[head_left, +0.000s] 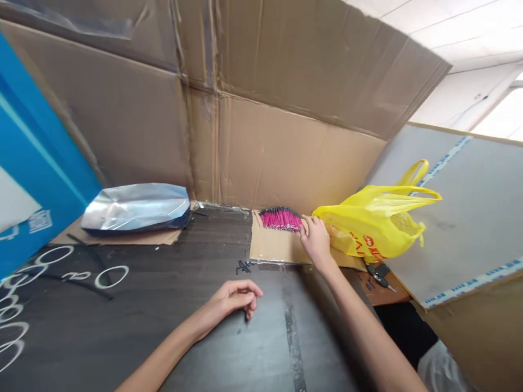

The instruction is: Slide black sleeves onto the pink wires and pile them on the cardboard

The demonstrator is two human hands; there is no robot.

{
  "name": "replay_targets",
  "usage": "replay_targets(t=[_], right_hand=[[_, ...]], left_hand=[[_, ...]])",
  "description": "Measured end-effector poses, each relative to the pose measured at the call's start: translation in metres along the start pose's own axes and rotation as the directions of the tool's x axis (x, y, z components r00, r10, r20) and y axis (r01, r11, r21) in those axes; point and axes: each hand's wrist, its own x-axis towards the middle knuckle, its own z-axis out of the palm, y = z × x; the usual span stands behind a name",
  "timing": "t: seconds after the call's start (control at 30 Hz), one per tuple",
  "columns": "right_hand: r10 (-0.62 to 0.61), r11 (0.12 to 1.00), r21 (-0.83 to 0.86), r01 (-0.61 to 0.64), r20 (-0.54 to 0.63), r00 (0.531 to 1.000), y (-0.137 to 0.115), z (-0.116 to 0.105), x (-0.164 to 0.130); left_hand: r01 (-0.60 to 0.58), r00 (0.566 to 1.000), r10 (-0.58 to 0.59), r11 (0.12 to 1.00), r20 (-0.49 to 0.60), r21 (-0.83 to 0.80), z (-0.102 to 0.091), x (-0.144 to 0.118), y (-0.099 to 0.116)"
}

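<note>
A neat row of thin pink pieces with black tips (281,219) lies on a flat cardboard sheet (275,249) against the back wall. At the row's right end is my right hand (316,239), fingers bent and close together; what they hold, if anything, is hidden. My left hand (237,298) hovers or rests over the dark table, loosely curled with the thumb near the index finger and nothing visible in it. Just beyond it lie several small black pieces (244,266) by the sheet's front edge.
A yellow plastic bag (368,220) stands right of the sheet, near a dark key-like object (381,277). At back left lies a silver foil bag (139,209). Several white rings (112,277) are on the left of the table (163,305). Cardboard walls (286,147) enclose the back.
</note>
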Motion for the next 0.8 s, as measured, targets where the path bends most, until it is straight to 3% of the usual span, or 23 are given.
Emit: replay_targets(t=[0.07, 0.13, 0.2, 0.27, 0.33, 0.4, 0.47, 0.53, 0.57, 0.63, 0.67, 0.73, 0.77, 0.8], right_hand=[[-0.023, 0.998, 0.060, 0.031, -0.124, 0.992, 0.003, -0.045, -0.023], [-0.021, 0.965, 0.226, 0.133, -0.439, 0.898, 0.016, -0.092, -0.042], [0.012, 0.973, 0.194, 0.123, -0.578, 0.816, 0.036, -0.129, -0.052], [0.064, 0.993, 0.114, -0.001, -0.548, 0.834, 0.060, -0.148, -0.050], [0.058, 0.998, 0.002, -0.062, -0.394, 0.917, 0.080, -0.147, -0.044], [0.006, 0.995, -0.097, -0.026, -0.199, 0.980, 0.088, -0.135, -0.040], [-0.042, 0.991, -0.131, 0.031, -0.079, 0.996, 0.083, -0.120, -0.043], [-0.076, 0.989, -0.123, 0.078, 0.016, 0.997, 0.071, -0.107, -0.052], [-0.089, 0.990, -0.106, 0.095, 0.059, 0.994, 0.064, -0.101, -0.057], [-0.124, 0.989, -0.059, 0.133, 0.129, 0.984, 0.055, -0.091, -0.067], [-0.139, 0.989, -0.033, 0.146, 0.155, 0.978, 0.053, -0.087, -0.070], [-0.143, 0.989, 0.006, 0.145, 0.195, 0.970, 0.052, -0.081, -0.076], [-0.129, 0.992, 0.020, 0.128, 0.210, 0.969, 0.054, -0.080, -0.078], [-0.115, 0.993, 0.041, 0.108, 0.230, 0.966, 0.057, -0.079, -0.079]], left_hand=[[0.007, 1.000, -0.007, 0.999, 0.003, 0.038, -0.002, 0.001, 0.002], [0.015, 1.000, -0.015, 0.998, 0.011, 0.065, -0.004, 0.002, 0.004], [0.012, 1.000, -0.011, 0.995, -0.003, 0.103, -0.004, 0.005, 0.005], [0.005, 0.999, 0.000, 0.988, -0.032, 0.154, -0.002, 0.009, 0.003], [0.004, 0.996, 0.016, 0.970, -0.083, 0.242, 0.006, 0.014, 0.002], [-0.001, 0.990, 0.058, 0.914, -0.129, 0.405, 0.023, 0.021, 0.005], [-0.094, 0.976, 0.197, 0.770, -0.095, 0.631, 0.049, 0.029, 0.015], [-0.310, 0.918, 0.391, 0.606, 0.064, 0.732, 0.082, 0.041, 0.033], [-0.440, 0.852, 0.495, 0.504, 0.169, 0.743, 0.099, 0.048, 0.043], [-0.639, 0.661, 0.666, 0.256, 0.347, 0.726, 0.129, 0.068, 0.064], [-0.677, 0.594, 0.690, 0.150, 0.415, 0.720, 0.142, 0.081, 0.072], [-0.649, 0.525, 0.731, 0.013, 0.435, 0.761, 0.159, 0.107, 0.084], [-0.612, 0.510, 0.752, -0.023, 0.417, 0.790, 0.164, 0.120, 0.086], [-0.559, 0.530, 0.760, -0.022, 0.377, 0.829, 0.167, 0.133, 0.088]])
